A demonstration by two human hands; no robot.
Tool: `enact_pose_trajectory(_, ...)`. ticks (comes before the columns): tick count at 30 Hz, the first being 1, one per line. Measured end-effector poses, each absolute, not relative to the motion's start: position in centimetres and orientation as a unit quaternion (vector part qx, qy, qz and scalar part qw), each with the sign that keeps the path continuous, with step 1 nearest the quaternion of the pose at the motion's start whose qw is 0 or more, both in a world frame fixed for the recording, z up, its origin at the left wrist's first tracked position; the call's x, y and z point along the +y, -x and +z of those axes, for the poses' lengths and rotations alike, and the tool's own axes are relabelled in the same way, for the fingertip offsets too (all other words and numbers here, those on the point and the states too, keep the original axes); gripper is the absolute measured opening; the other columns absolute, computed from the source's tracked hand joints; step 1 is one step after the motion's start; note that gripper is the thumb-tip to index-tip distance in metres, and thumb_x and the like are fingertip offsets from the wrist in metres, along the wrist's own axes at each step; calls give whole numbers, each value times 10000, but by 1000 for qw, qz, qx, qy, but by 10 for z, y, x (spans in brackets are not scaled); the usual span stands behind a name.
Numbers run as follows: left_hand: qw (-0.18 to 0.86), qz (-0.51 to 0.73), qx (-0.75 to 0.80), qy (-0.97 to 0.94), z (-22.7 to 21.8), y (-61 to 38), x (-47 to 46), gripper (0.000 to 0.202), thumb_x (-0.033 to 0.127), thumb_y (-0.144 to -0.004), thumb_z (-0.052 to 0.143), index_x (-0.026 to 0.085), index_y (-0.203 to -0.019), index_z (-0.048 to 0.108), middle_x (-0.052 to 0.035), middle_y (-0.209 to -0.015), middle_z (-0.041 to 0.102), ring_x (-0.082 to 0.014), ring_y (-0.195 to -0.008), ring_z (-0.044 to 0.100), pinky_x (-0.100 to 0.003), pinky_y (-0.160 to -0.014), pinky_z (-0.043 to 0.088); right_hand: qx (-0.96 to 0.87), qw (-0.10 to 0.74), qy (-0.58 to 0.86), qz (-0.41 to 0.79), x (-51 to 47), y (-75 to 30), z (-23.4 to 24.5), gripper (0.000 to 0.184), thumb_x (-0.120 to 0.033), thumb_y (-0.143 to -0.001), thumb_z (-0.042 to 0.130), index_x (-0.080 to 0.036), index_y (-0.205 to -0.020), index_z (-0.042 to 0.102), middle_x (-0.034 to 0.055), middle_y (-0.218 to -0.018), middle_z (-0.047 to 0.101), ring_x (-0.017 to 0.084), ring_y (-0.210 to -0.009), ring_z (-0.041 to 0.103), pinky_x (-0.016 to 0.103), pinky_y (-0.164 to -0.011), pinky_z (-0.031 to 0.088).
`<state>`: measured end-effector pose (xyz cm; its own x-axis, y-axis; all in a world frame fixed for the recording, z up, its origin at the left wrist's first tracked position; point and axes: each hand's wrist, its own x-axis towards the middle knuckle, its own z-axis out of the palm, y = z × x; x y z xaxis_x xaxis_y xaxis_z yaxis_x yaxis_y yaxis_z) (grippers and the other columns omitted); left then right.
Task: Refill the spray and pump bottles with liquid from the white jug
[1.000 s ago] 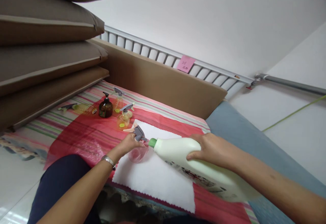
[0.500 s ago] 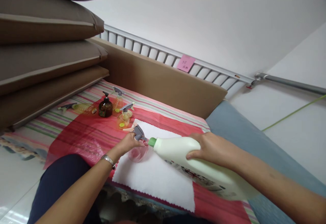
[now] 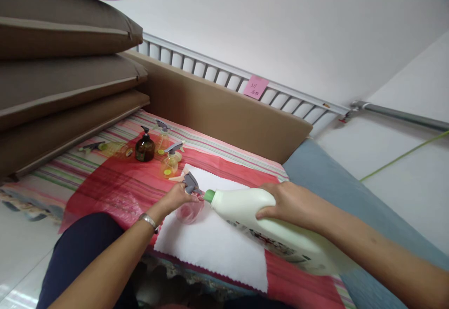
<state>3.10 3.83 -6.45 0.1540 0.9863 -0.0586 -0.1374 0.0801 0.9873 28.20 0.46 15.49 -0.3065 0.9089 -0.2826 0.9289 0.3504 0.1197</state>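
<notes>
My left hand [image 3: 177, 196] is closed at the neck of a clear pink spray bottle [image 3: 187, 212] standing on the white cloth. A grey trigger spray head [image 3: 190, 183] with a peach lever is pinched in its fingers, tilted beside the bottle's mouth. My right hand [image 3: 278, 201] grips the handle of a large pale-green jug-like bottle [image 3: 242, 203] with a printed label, tipped well over. Its green spout [image 3: 209, 195] meets the pink bottle's neck. Whether liquid is flowing is too small to tell.
Left of the cloth [image 3: 217, 253] stand two yellow spray bottles [image 3: 170, 165] and a dark brown pump bottle [image 3: 145, 148]. Another yellow spray bottle [image 3: 114, 148] lies on its side. Stacked cushions [image 3: 70, 79] rise at left; a brown board [image 3: 217, 112] and radiator [image 3: 210, 71] bound the back.
</notes>
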Motion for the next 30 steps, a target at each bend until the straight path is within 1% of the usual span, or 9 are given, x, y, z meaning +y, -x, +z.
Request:
enact_pose_trajectory(12,588,482,434,-484,-66,-32,38,338,227,-451,801,127,-746,671,-40,-728,706,-203,-701,637,-303,-701,484,812,145,-564,-31,7,-285,152,414,-540,-683,635,-238,-965,645,67,-900,693,268,-813,635,290,-586,401)
enact_pose_trajectory(19,576,485,442,-488,-67,-31,38,350,247,-452,808,133,-756,678,-33,-749,702,-212,-736,637,-306,-714,481,809,150,-567,-31,6,-281,154,404,-532,-678,642,-232,-950,645,66,-885,693,264,-803,635,288,-580,395)
enact_pose_trajectory(30,582,477,455,-476,-61,-31,35,364,252,-418,807,148,-735,662,-31,-733,697,-216,-724,635,-317,-717,477,810,152,-566,-33,6,-282,154,423,-539,-678,634,-224,-959,644,73,-893,695,269,-802,636,298,-587,399)
